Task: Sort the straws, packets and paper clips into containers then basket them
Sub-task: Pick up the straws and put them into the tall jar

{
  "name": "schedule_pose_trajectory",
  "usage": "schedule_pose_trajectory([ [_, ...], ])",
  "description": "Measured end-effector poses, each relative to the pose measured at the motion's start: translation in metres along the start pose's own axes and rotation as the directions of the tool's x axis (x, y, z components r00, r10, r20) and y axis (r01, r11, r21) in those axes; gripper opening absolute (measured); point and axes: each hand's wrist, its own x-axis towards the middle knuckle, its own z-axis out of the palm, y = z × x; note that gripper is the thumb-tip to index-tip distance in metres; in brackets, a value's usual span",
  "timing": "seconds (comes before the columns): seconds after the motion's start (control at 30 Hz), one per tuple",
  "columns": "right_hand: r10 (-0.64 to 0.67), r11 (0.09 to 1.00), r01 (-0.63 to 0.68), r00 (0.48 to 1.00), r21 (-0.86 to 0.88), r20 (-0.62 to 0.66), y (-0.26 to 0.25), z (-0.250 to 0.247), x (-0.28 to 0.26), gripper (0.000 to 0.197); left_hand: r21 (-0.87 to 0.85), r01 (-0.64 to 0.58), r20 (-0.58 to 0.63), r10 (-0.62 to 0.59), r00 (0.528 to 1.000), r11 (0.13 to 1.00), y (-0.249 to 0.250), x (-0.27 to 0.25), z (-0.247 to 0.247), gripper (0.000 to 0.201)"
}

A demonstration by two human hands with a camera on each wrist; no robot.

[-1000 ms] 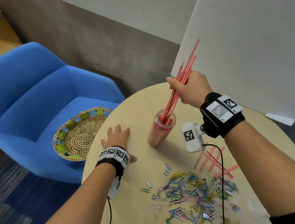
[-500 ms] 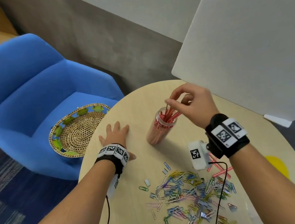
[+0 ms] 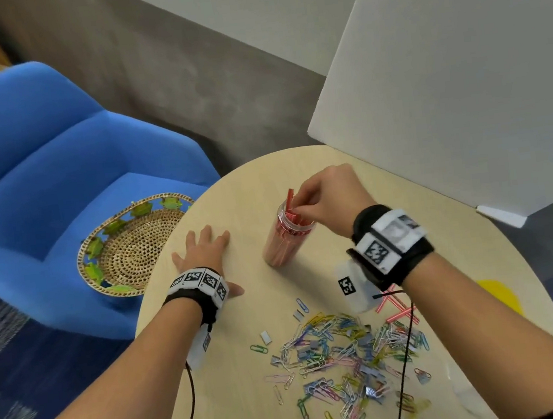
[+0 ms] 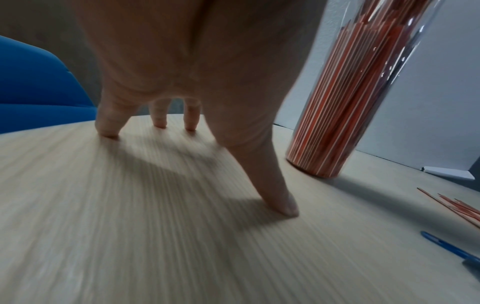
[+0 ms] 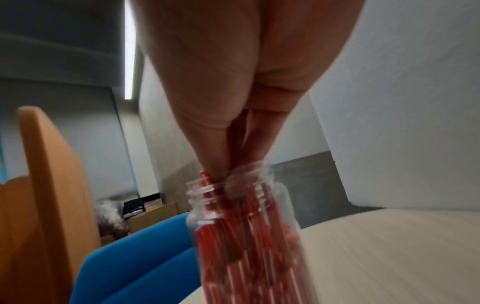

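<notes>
A clear jar [image 3: 282, 243] packed with red straws [image 3: 299, 222] stands upright mid-table. My right hand [image 3: 297, 210] is over its mouth, fingers bunched and pinching the straw tops; in the right wrist view the fingertips [image 5: 221, 176] dip into the jar [image 5: 246, 236]. One straw end [image 3: 290, 195] sticks up past the rim. My left hand [image 3: 203, 248] lies flat on the table left of the jar, its fingers [image 4: 109, 127] spread on the wood. A few loose straws [image 3: 399, 312] lie under my right wrist. Coloured paper clips [image 3: 339, 350] and small grey packets [image 3: 265, 337] are scattered in front.
A woven basket [image 3: 102, 263] sits on the blue chair [image 3: 40, 174] left of the round wooden table [image 3: 238, 403]. A white board [image 3: 443, 87] leans at the table's far right. Cables hang from both wrist cameras.
My right hand has come down from holding a tall bundle of straws above the jar to its mouth, and the straws have sunk into the jar. The left hand has not moved.
</notes>
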Motion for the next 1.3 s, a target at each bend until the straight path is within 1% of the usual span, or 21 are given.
schedule_pose_trajectory([
  [0.07,0.004,0.996,0.002,0.998,-0.090,0.066,-0.006,0.006,0.004,0.013,-0.004,-0.001,-0.001,0.001,1.000,1.000,0.000,0.000,0.000,0.121],
  [0.1,0.012,0.994,-0.003,0.997,-0.112,0.074,-0.008,0.005,0.005,0.015,-0.006,0.001,0.000,-0.001,1.000,1.000,-0.001,0.000,0.000,0.121],
  [0.17,0.006,0.992,-0.001,0.999,-0.125,0.039,-0.010,-0.005,0.005,0.021,-0.005,0.000,0.000,0.000,1.000,1.000,-0.001,0.000,0.001,0.121],
  [0.23,-0.007,0.997,0.004,0.999,-0.071,-0.042,-0.012,-0.016,0.004,0.022,-0.009,-0.002,-0.009,0.002,1.000,1.000,-0.002,0.001,0.002,0.122],
  [0.3,-0.044,0.999,0.043,0.996,-0.011,-0.075,-0.014,-0.019,0.002,0.023,-0.011,-0.006,-0.009,0.006,1.000,1.000,-0.002,0.001,0.002,0.122],
  [0.37,-0.070,0.996,0.069,0.997,-0.050,-0.019,-0.015,-0.013,0.003,0.023,-0.007,-0.006,-0.011,0.006,1.000,1.000,-0.002,0.002,0.002,0.122],
  [0.43,-0.071,0.983,0.077,0.997,-0.167,0.042,-0.014,-0.005,0.004,0.016,-0.004,-0.006,-0.012,0.006,1.000,1.000,-0.002,0.002,0.002,0.122],
  [0.5,-0.075,0.973,0.085,0.996,-0.216,0.055,-0.013,0.001,0.000,0.014,-0.001,-0.006,-0.015,0.006,1.000,1.000,-0.001,0.002,0.001,0.122],
  [0.6,-0.147,0.963,0.154,0.988,-0.220,0.048,-0.010,0.003,-0.007,0.023,-0.003,-0.005,-0.017,0.005,1.000,1.000,0.000,0.001,0.000,0.121],
  [0.67,-0.163,0.953,0.176,0.984,-0.247,0.070,-0.008,0.001,-0.008,0.021,-0.005,-0.005,-0.018,0.004,1.000,1.000,0.000,0.001,0.000,0.121],
  [0.8,-0.039,0.930,0.103,0.982,-0.354,0.183,-0.011,0.004,0.000,0.019,-0.006,0.002,-0.013,-0.002,1.000,1.000,0.000,0.000,0.000,0.122],
  [0.9,0.064,0.866,0.099,0.950,-0.490,0.304,-0.021,0.009,0.008,0.028,0.004,0.009,-0.016,-0.009,1.000,1.000,0.000,0.000,0.000,0.122],
  [0.97,0.084,0.832,0.116,0.940,-0.542,0.330,-0.027,0.011,0.010,0.028,0.005,0.008,-0.018,-0.008,1.000,1.000,0.001,-0.001,0.000,0.122],
  [1.03,0.051,0.842,0.121,0.952,-0.526,0.301,-0.028,0.007,0.006,0.028,0.007,0.008,-0.009,-0.008,1.000,1.000,0.001,-0.002,-0.003,0.122],
  [1.07,0.031,0.871,0.103,0.964,-0.480,0.264,-0.027,0.001,0.002,0.030,0.011,0.012,-0.003,-0.011,1.000,1.000,0.002,-0.004,-0.004,0.122],
  [1.1,0.006,0.910,0.081,0.978,-0.406,0.207,-0.024,-0.007,-0.002,0.030,0.015,0.020,0.004,-0.020,1.000,1.000,0.003,-0.006,-0.005,0.122],
  [1.17,-0.048,0.973,0.055,0.998,-0.222,0.033,-0.015,-0.028,-0.017,0.026,0.030,0.043,0.024,-0.044,0.999,0.999,0.008,-0.012,-0.009,0.116],
  [1.2,-0.044,0.990,0.036,0.998,-0.137,-0.052,-0.007,-0.039,-0.027,0.024,0.048,0.048,0.031,-0.049,0.998,0.998,0.015,-0.017,-0.012,0.105],
  [1.23,0.000,0.998,-0.007,0.993,-0.063,-0.114,0.005,-0.047,-0.037,0.022,0.088,0.040,0.031,-0.043,0.999,0.995,0.024,-0.022,-0.015,0.089],
  [1.27,0.074,0.997,-0.076,0.987,-0.004,-0.143,0.022,-0.054,-0.048,0.020,0.139,0.017,0.041,-0.023,0.999,0.990,0.038,-0.028,-0.018,0.069],
  [1.3,0.161,0.987,-0.159,0.977,0.024,-0.144,0.041,-0.057,-0.058,0.019,0.178,-0.018,0.073,0.005,0.997,0.984,0.054,-0.035,-0.019,0.051],
])
